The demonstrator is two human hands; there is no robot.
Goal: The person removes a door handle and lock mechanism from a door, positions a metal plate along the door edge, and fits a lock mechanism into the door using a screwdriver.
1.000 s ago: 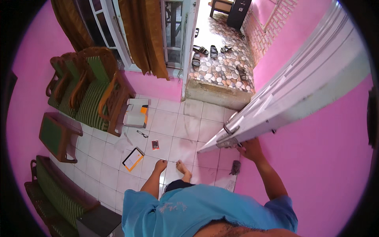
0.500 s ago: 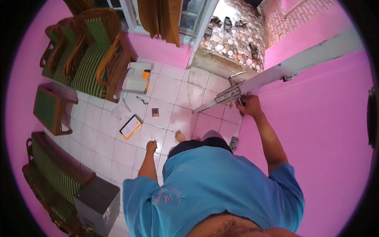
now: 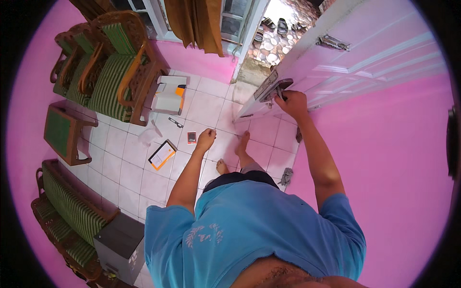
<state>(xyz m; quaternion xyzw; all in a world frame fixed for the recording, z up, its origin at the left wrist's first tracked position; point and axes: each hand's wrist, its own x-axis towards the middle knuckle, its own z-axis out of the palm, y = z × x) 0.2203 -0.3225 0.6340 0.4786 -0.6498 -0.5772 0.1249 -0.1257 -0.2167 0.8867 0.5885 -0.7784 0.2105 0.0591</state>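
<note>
A white panelled door [image 3: 336, 72] stands partly swung in from the doorway at the upper right. On its near edge is a dark metal door handle [image 3: 280, 89], and my right hand [image 3: 294, 104] is closed round it. Out in front of my body, above the tiled floor, my left hand [image 3: 206, 140] has its fingers pinched together; whatever they hold is too small to make out. A small red-edged packet [image 3: 191, 138] lies on the floor just left of that hand in the view.
An opened white and orange box [image 3: 169, 98], a dark metal strip [image 3: 175, 122], a clear plastic bag [image 3: 150, 134] and an orange-edged booklet or box [image 3: 162, 154] lie on the tiles. Green-striped wooden chairs [image 3: 103, 72] and a small table [image 3: 65, 134] stand left. A grey cloth [image 3: 286, 176] rests by the pink wall.
The door has swung further toward closing, with my right hand on its handle. My left hand has moved up and right, and one foot has stepped forward.
</note>
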